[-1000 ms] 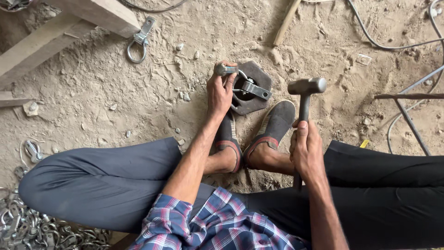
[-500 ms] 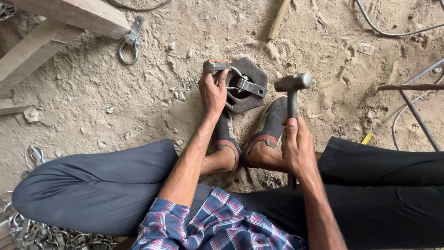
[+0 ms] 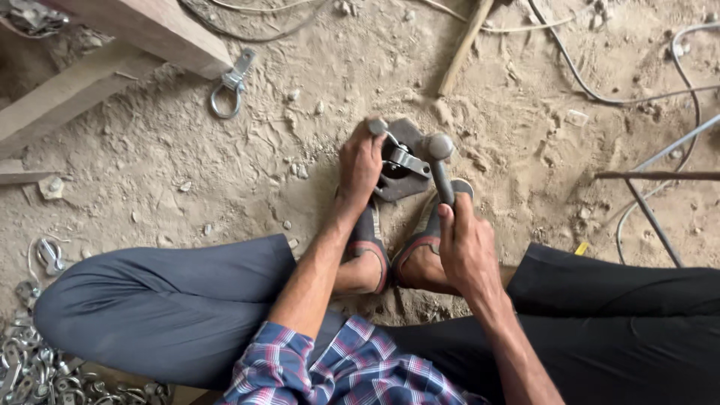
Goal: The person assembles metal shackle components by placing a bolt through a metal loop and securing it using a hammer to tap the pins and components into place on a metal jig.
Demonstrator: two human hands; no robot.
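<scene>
Pinning a metal clamp piece (image 3: 401, 159) onto the dark anvil plate (image 3: 405, 184) on the dirt floor, the left hand (image 3: 360, 166) is gripping it while the right hand (image 3: 465, 244) is clenching a hammer (image 3: 441, 161) resting on it, so the forging looks underway, not finished.

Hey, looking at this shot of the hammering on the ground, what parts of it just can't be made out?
Head view only:
- The metal part on the steel block: its left end is covered by the left hand.
- Hammer: the lower handle is hidden inside the right hand; whether the head touches the part is unclear.
- Pile of metal pieces: cut off by the bottom-left edge, too small to tell apart.
</scene>
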